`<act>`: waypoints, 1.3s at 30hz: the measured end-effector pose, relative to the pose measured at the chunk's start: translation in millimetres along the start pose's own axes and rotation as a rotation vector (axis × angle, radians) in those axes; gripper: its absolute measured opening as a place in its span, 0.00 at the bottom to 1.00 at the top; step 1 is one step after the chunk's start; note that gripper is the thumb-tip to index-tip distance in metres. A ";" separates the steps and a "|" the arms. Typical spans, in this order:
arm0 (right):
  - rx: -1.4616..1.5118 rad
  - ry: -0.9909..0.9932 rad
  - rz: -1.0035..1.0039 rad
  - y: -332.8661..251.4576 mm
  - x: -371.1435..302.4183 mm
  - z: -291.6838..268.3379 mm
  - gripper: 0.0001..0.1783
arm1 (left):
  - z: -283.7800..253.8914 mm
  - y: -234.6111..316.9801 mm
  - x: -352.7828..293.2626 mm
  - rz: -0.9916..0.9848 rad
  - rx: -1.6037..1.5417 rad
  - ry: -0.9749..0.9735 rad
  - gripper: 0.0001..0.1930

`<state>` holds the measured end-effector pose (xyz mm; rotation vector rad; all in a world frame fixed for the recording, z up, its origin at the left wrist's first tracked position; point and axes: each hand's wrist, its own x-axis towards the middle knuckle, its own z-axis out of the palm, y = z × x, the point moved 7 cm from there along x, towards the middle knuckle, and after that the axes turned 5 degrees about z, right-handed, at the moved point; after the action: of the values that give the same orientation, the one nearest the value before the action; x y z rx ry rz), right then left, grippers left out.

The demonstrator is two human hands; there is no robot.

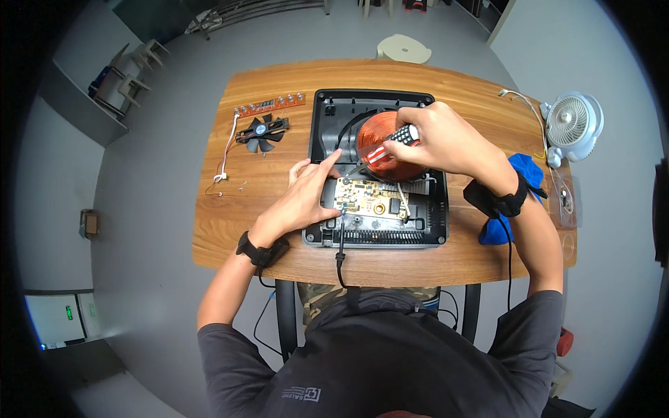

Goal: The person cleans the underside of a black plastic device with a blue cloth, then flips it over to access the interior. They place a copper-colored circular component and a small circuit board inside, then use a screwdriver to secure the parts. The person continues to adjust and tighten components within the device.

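A: Which step in hand?

B: Probably screwdriver work on the circuit board [362, 198], at its upper-left corner. Can't tell loosening from tightening.

A: Board location?

B: Inside the open black casing [440, 217], in the half nearer the body, just below the copper coil [373, 132]. Lying flat, component side up.

A: Right hand [446, 139]?

B: Closed round the handle of the screwdriver [378, 154], above the coil. Shaft slanting down and left toward the board corner. Can't confirm tip seated in a screw, too small to see.

A: Left hand [305, 197]?

B: Partly open, thumb and fingers spread about the board's left end. Thumb at the lower-left corner, index finger reaching up past the upper one. Looks like bracing. No closed grip visible; can't tell how hard pressing.

A: Next move?

B: Likely calls for bringing the shaft in line with the screw, pressing firmly, turning slowly. Could slip and scratch the board at the present slant, so best to keep left fingers clear of the tip.

A: Loose parts?

B: Off to the left on the wooden table [279, 258]: black fan [262, 132] just below a strip board [272, 104], plus tiny bits [242, 186], possibly screws. Worth leaving well apart from the casing.
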<state>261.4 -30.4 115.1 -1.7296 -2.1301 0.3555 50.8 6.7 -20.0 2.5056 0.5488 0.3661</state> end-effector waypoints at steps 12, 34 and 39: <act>0.044 -0.034 0.036 7.8 7.9 2.0 0.24 | -0.4 -4.9 -0.3 -0.058 -0.023 0.042 0.57; -0.044 -0.150 -0.057 -20.3 34.8 28.6 0.27 | 1.3 -9.2 -0.8 -0.030 -0.016 0.063 0.55; -0.057 -0.160 -0.065 -22.4 35.8 31.2 0.27 | 0.3 -7.9 -2.5 -0.026 -0.019 0.070 0.56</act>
<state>221.8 0.9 101.0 -1.7094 -2.3253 0.4323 46.4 11.5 -25.1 2.4729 0.6014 0.4481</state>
